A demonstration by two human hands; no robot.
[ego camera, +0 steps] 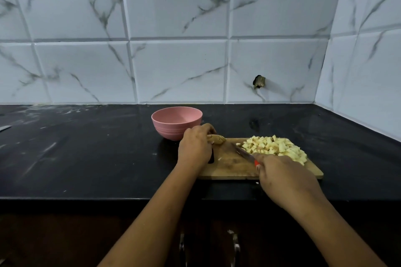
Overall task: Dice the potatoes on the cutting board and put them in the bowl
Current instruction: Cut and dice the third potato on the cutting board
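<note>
1. The cutting board (230, 169) lies near the front edge of the counter (86, 158), its long side running left to right. Bare counter spreads wide to its left.
2. The pink bowl (176, 122) stands just beyond the board's far left corner.
3. My left hand (195, 147) curls its fingers over the unpeeled potato (216, 139) at that corner. The potato's long axis runs left to right.
4. My right hand (282, 178) grips the knife (244, 153). Its blade points away and leftward, between the potato and the diced pile (275, 147) on the right.
</note>
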